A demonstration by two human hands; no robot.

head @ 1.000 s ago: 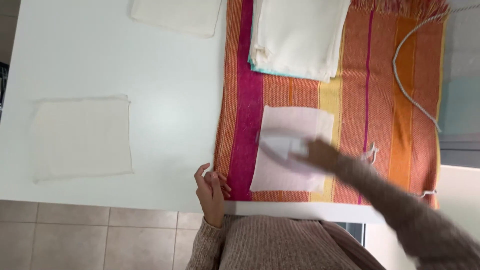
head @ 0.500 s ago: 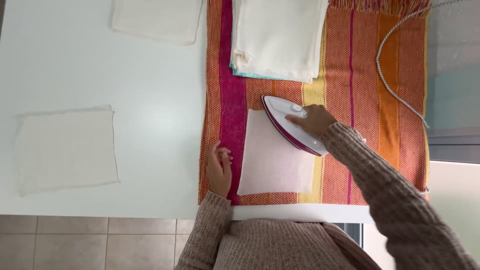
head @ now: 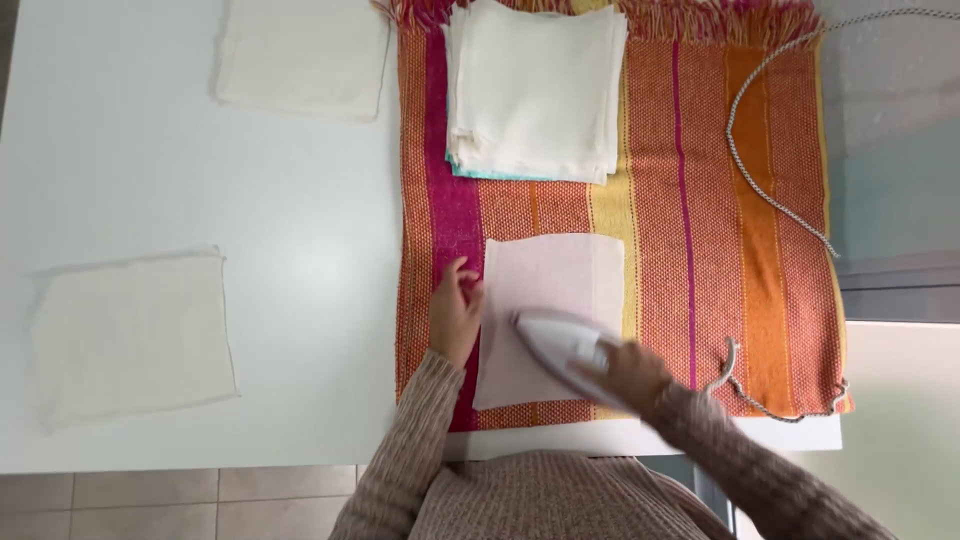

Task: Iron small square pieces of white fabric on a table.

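Note:
A pale pink square cloth [head: 555,290] lies flat on a striped orange, pink and yellow woven mat [head: 690,220]. My left hand [head: 455,315] rests on the mat with its fingertips on the cloth's left edge. My right hand [head: 625,375] grips a white iron [head: 560,345], blurred with motion, over the cloth's lower right part.
A stack of cream folded cloths [head: 535,90] sits at the mat's far end. Two single cream cloths [head: 130,335] [head: 300,60] lie on the white table [head: 300,250] to the left. The iron's braided cord [head: 765,190] loops along the mat's right side.
The iron has moved from the cloth's upper right down to its lower right, toward me. My left hand has stayed at the cloth's left edge.

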